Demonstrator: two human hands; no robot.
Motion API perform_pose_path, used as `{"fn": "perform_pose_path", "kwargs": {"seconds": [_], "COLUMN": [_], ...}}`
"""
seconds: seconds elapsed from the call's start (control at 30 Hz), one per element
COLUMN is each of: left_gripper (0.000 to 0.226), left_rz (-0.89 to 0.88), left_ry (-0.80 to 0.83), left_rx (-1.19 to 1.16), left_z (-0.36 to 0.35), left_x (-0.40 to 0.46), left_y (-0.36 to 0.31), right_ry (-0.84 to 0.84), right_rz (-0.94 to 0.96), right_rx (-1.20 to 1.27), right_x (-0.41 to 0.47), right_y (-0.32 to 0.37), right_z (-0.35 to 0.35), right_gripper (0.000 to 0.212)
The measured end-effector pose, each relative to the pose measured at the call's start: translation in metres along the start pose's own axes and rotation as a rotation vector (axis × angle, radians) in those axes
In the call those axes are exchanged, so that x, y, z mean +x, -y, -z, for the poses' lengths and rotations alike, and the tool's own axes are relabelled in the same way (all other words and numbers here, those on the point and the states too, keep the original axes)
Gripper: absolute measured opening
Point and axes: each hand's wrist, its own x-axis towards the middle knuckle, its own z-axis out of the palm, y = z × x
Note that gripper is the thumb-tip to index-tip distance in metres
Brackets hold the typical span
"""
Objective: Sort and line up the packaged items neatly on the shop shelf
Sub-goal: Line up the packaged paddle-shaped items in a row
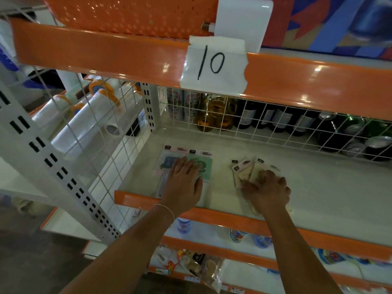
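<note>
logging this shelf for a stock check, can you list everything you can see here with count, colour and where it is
flat packets: two, blue and green, left on the white shelf, overlapping
beige packets: several, count unclear, fanned out to the right of the flat packets
paper label: one, white, marked 10, taped to the orange rail above
wire grid: white, at the back of the shelf
bottles and cans: many, amber, dark and green, behind the wire grid
plastic rolls: several, clear white, in the bay to the left
orange basket: one, on the top shelf
lower-shelf goods: mixed, count unclear
left hand: flat on the flat packets
right hand: on the beige packets, grip unclear
</note>
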Motion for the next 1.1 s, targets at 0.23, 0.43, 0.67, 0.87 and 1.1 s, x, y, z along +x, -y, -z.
{"fn": "perform_pose_path", "kwargs": {"seconds": [0.23,0.43,0.67,0.87,1.1], "left_gripper": [0.052,0.071,0.071,0.049,0.048], "left_rz": [0.052,0.016,-0.010,0.008,0.097], "left_ry": [0.061,0.093,0.092,0.051,0.019], "left_rx": [0.101,0.050,0.019,0.023,-0.048], "left_z": [0.018,0.024,0.012,0.020,0.031], "left_x": [0.013,0.017,0.012,0.012,0.010], "left_y": [0.036,0.045,0.020,0.027,0.052], "right_ry": [0.006,-0.071,-0.021,0.073,0.103], "right_rz": [0.074,0.049,0.307,0.420,0.398], "right_rx": [-0.067,0.080,0.082,-0.192,-0.160], "right_x": [0.013,0.007,-0.015,-0.016,-0.012], "right_y": [-0.024,-0.014,0.025,0.043,0.043], "right_z": [0.008,0.014,0.002,-0.029,-0.045], "right_gripper": [0.073,0.070,0.078,0.079,0.074]}}
